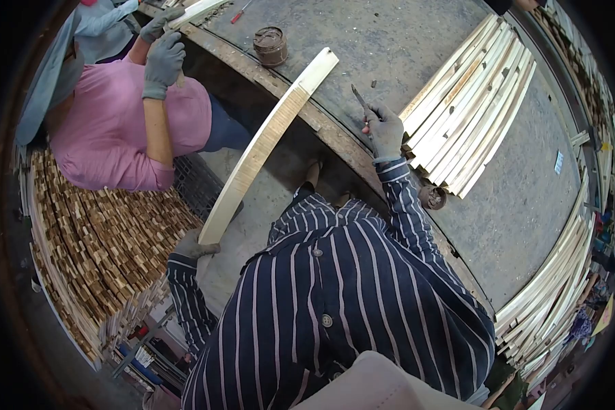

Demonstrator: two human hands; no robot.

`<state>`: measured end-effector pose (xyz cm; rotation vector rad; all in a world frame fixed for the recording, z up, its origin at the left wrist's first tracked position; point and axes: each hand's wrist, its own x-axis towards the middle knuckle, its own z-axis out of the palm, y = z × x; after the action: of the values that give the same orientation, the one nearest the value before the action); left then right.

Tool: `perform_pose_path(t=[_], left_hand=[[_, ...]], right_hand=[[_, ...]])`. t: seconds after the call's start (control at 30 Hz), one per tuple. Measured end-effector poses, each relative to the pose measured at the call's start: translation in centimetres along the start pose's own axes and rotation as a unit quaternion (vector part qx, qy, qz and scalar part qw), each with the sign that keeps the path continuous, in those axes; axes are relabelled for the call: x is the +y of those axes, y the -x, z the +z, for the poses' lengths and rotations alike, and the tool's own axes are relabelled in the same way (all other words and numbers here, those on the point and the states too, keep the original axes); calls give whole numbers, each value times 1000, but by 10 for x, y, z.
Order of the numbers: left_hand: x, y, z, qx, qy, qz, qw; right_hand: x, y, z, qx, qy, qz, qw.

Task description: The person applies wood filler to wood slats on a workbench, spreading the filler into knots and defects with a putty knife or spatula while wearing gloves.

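My gloved left hand (197, 244) grips the near end of a long pale wooden strip (260, 147). The strip slants up and away, its far end over the edge of the dark worktable (348, 41). In my gloved right hand (385, 131) is a narrow tool with a thin dark blade, a putty knife by its look (360, 99), pointing away from me over the table. Right of that hand lies a row of pale wooden strips (468, 102) with dark patches on several of them. A small tin of brown paste (432, 197) stands close to my right forearm.
Across to the left, a co-worker in a pink shirt (126, 130) holds another strip in gloved hands. A larger brown-crusted tin (270, 46) and a red-handled tool (240, 12) rest on the table. Stacked wood (102, 239) fills the lower left; more strips (550, 294) lie at right.
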<state>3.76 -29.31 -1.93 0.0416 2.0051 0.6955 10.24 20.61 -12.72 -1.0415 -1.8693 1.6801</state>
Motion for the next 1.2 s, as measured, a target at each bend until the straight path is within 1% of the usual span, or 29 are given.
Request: perform_pose_path(t=[0.03, 0.17, 0.23, 0.27, 0.3, 0.37, 0.43, 0.5, 0.53, 0.57, 0.63, 0.67, 0.7, 0.77, 0.8, 0.83, 0.87, 0.9, 0.93, 0.97, 1.0, 1.03, 1.1, 1.17, 1.2], left_hand=[[6, 0, 0, -44, 34, -12, 998], [4, -5, -2, -37, 52, -19, 998], [13, -3, 1, -63, 128, 2, 990], [18, -1, 0, -73, 127, 17, 989], [27, 2, 2, -70, 130, 13, 989], [41, 5, 7, -117, 147, 37, 981], [50, 1, 13, -127, 130, 39, 983], [66, -5, 25, -161, 167, 63, 971], [72, -12, 29, -180, 158, 101, 966], [80, -19, 37, -182, 157, 104, 965], [105, -29, 54, -216, 212, 123, 945], [118, -35, 60, -218, 210, 125, 945], [132, -42, 66, -239, 217, 136, 937], [153, -46, 78, -267, 215, 152, 927], [167, -51, 84, -242, 201, 175, 933], [181, -58, 88, -221, 185, 203, 936], [192, -63, 90, -207, 138, 216, 944], [195, -73, 93, -227, 121, 231, 938], [192, -87, 101, -142, 37, 283, 948], [196, -94, 112, -57, -41, 337, 939], [223, -71, 123, 37, -182, 346, 920], [225, -71, 132, 94, -224, 380, 892], [233, -72, 142, 162, -320, 492, 793], [246, -66, 149, 202, -413, 531, 712], [243, -76, 153, 242, -436, 562, 660]], right_hand=[[-1, 1, 0, -3, -3, 6, 1000], [-7, 5, -1, -7, -4, 34, 999], [-9, 6, -2, -14, -27, 42, 999], [-11, 7, -3, -18, -49, 48, 997], [-12, 6, -4, -23, -49, 51, 997], [-17, 4, -7, -15, -19, 19, 1000], [-29, 6, -12, -17, -18, 22, 999], [-41, 9, -18, -2, -37, 20, 999], [-46, 12, -22, 3, -50, 8, 999], [-49, 16, -26, 6, -49, 6, 999], [-59, 28, -34, -5, -109, -19, 994], [-69, 37, -37, -5, -143, -40, 989], [-74, 42, -44, -1, -143, -42, 989], [-80, 49, -60, 13, -122, -82, 989], [-81, 50, -76, 16, -72, -90, 993], [-85, 50, -89, 39, -70, -99, 992], [-89, 51, -103, 93, -64, -115, 987], [-92, 53, -120, 150, -57, -129, 979], [-98, 54, -141, 198, -95, -98, 971], [-92, 51, -165, 251, -106, -114, 955], [-88, 52, -194, 284, -134, -102, 944], [-86, 60, -221, 315, -163, -92, 930], [-93, 83, -264, 386, -133, -105, 907], [-79, 98, -315, 422, -211, -101, 876], [-72, 108, -335, 420, -217, -142, 869]])
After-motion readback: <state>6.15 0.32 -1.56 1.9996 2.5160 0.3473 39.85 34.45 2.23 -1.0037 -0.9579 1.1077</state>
